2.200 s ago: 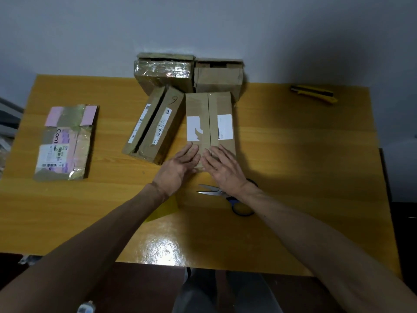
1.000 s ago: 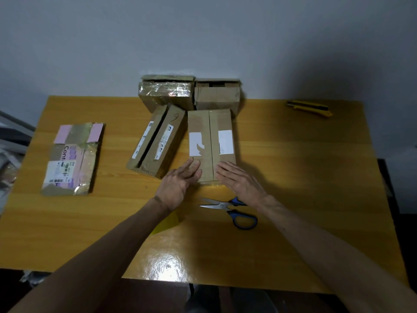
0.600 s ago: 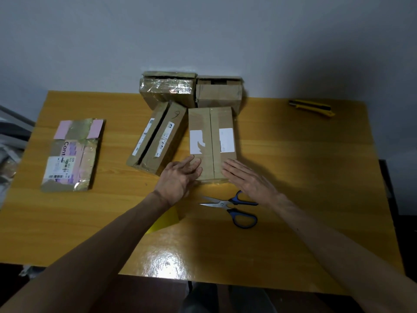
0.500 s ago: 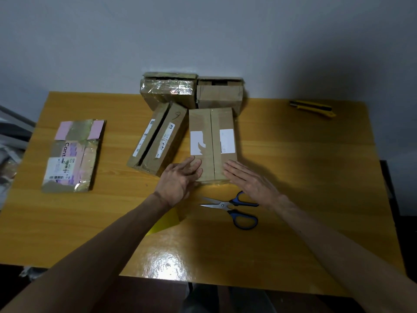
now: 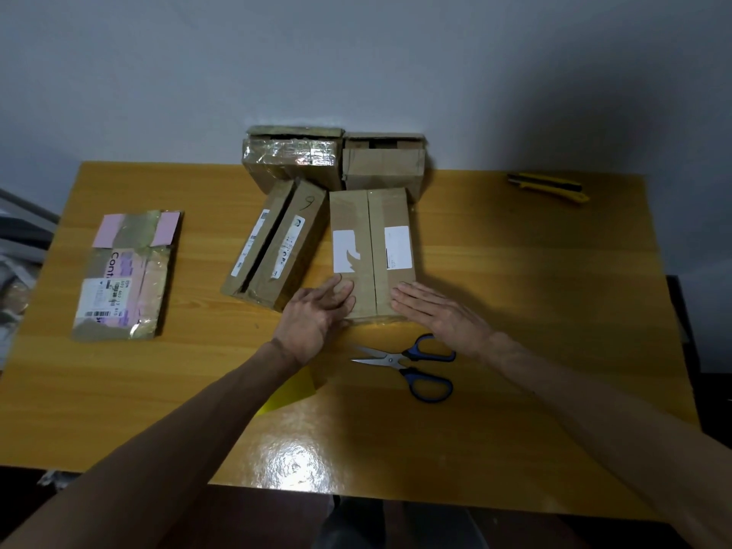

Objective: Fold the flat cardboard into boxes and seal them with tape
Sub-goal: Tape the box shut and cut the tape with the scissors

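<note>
Head: scissors (image 5: 412,364) btwn hands, cutter (image 5: 548,187) far right.

The right half of the glossy yellow wooden desk (image 5: 554,311) is lying open, with only the yellow-and-black utility knife (image 5: 548,187) sitting near its far edge. The blue-handled steel scissors (image 5: 412,364) are lying just in front of the labelled brown cardboard box (image 5: 372,247), beside the right grip (image 5: 439,315). The left grip (image 5: 313,315) is filling the narrow gap between that box and the tilted brown cardboard box with the gaping seam (image 5: 277,247). The shiny tape-wrapped box (image 5: 293,160) and the plain brown box (image 5: 383,164) are blocking the back. A broad lane is running between the tilted box and the flattened taped cardboard with pink patches (image 5: 126,275).
</note>
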